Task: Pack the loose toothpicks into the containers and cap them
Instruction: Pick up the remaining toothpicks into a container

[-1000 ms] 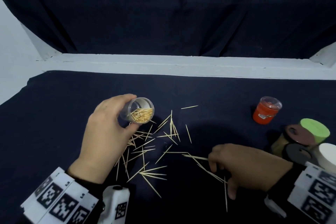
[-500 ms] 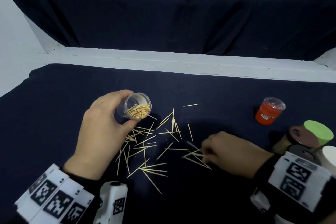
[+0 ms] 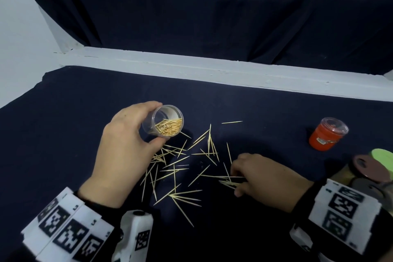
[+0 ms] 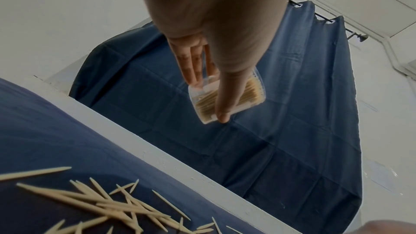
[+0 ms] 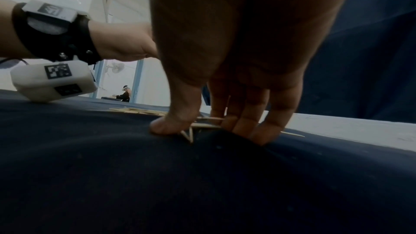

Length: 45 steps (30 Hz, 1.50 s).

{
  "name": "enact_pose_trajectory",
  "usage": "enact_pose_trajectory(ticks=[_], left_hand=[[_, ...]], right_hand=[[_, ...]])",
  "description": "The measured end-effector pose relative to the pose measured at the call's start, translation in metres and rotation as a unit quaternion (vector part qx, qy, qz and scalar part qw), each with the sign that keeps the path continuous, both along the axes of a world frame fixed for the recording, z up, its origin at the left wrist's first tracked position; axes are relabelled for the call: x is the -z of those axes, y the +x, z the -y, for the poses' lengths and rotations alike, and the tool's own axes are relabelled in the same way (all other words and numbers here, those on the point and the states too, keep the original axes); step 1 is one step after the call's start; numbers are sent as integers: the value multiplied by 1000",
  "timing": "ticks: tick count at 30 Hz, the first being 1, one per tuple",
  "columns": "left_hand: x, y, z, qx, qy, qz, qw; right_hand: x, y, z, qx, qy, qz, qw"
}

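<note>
My left hand (image 3: 127,144) grips a clear plastic container (image 3: 165,121) partly filled with toothpicks, tilted with its mouth toward the right. In the left wrist view the thumb and fingers wrap that clear container (image 4: 227,99). Loose toothpicks (image 3: 176,168) lie scattered on the dark cloth between my hands. My right hand (image 3: 263,178) is down on the cloth, and its thumb and fingers pinch a small bunch of toothpicks (image 3: 228,182). The right wrist view shows that bunch of toothpicks (image 5: 195,127) squeezed between thumb and fingertips against the table.
A capped red container (image 3: 325,134) stands at the right. Near the right edge lie a green lid (image 3: 382,155), a brown lid (image 3: 368,166) and other container parts. A white ledge (image 3: 212,70) borders the table's far side, with a dark curtain behind.
My right hand slid left along the cloth, gathering toothpicks into a bunch under its fingers. The left hand kept holding the container in about the same spot.
</note>
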<state>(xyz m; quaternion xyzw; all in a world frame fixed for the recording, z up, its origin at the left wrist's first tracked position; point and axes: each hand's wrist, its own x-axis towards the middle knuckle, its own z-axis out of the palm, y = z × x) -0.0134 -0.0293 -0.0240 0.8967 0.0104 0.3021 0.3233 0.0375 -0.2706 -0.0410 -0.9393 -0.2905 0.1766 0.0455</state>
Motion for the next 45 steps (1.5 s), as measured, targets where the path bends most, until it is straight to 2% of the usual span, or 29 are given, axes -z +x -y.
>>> enact_pose_trajectory(ticks=[5, 8, 12, 17, 21, 26, 29, 33, 39, 45], left_hand=[[1, -1, -3, -4, -4, -3, 1000], [2, -2, -5, -12, -3, -4, 1000], [2, -3, -7, -14, -12, -10, 1000], [2, -3, -6, -14, -13, -9, 1000], [2, -3, -6, -16, -17, -8, 1000], [2, -3, -6, -19, -17, -12, 1000], [1, -4, -5, -18, -17, -11, 1000], [2, -3, -6, -21, -6, -17, 1000], [3, -3, -7, -19, -12, -15, 1000], [4, 0, -6, -17, -26, -16, 999]], right_hand=[[1, -6, -4, -34, -49, 44, 997], [0, -17, -13, -100, -116, 102, 983], [-8, -26, -25, -121, -161, 114, 973], [-5, -26, -32, -90, -158, 91, 979], [-5, -24, -34, -28, -142, 78, 986], [-6, -18, -37, -19, -129, 84, 988], [-12, -16, -41, -33, -112, 115, 987], [-19, -12, -56, -92, -86, 158, 979], [-9, -4, -65, -146, -106, 109, 977], [-5, -12, -69, -145, -111, 116, 976]])
